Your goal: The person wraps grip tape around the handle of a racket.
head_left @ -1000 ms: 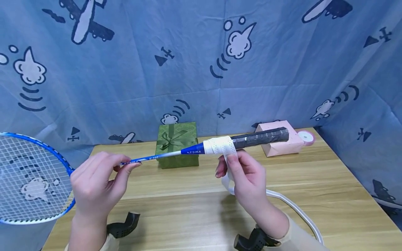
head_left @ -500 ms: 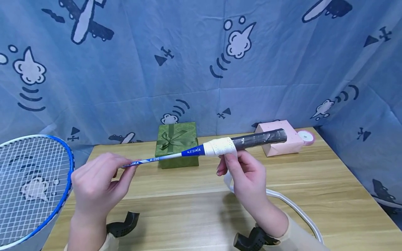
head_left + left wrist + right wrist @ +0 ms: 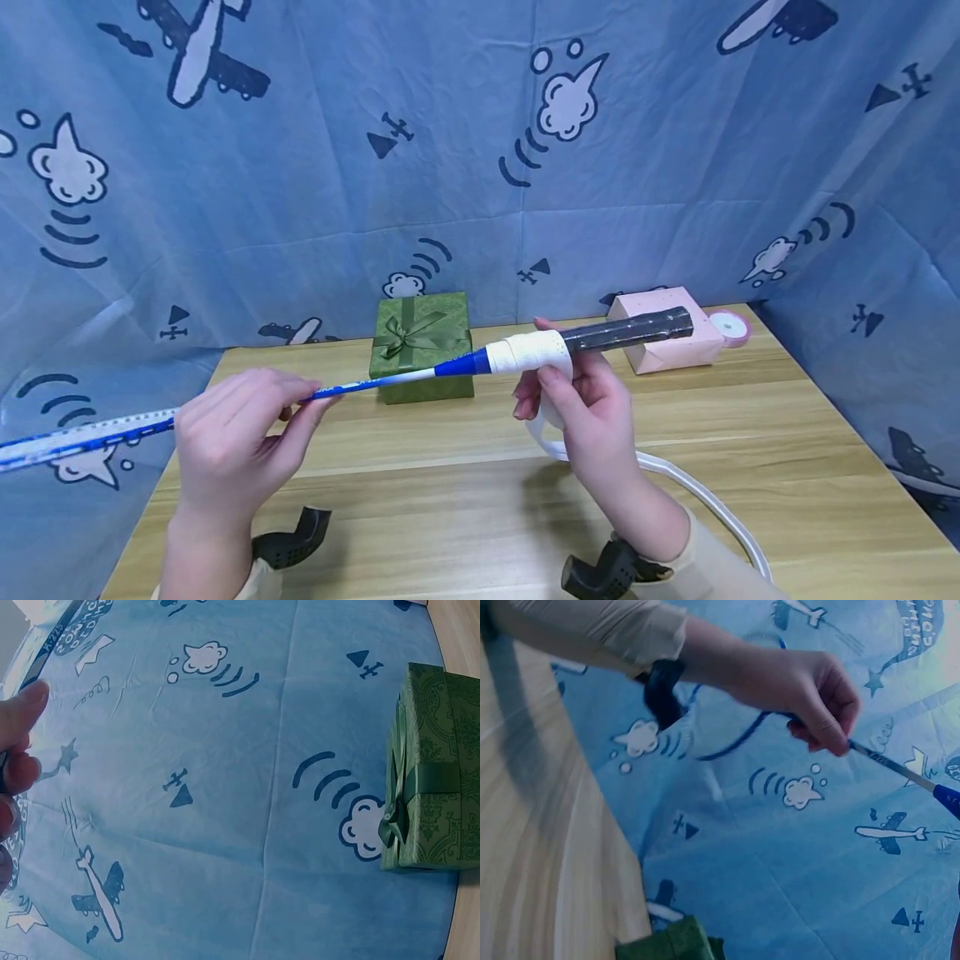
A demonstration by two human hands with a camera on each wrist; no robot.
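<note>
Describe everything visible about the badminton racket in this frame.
The badminton racket is held level above the wooden table, frame edge-on at left. It has a thin blue-and-white shaft, a blue cone and a dark handle partly wrapped in white perforated grip tape. The left hand pinches the shaft; the right hand holds the taped part.

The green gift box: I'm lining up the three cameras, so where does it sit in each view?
Head: green gift box at centre, on the table's far edge, behind the racket shaft.
Left wrist: at the right edge, bow facing left.
Right wrist: only a corner at the bottom edge.
Shared landmark: the blue airplane-print cloth behind the box.
</note>
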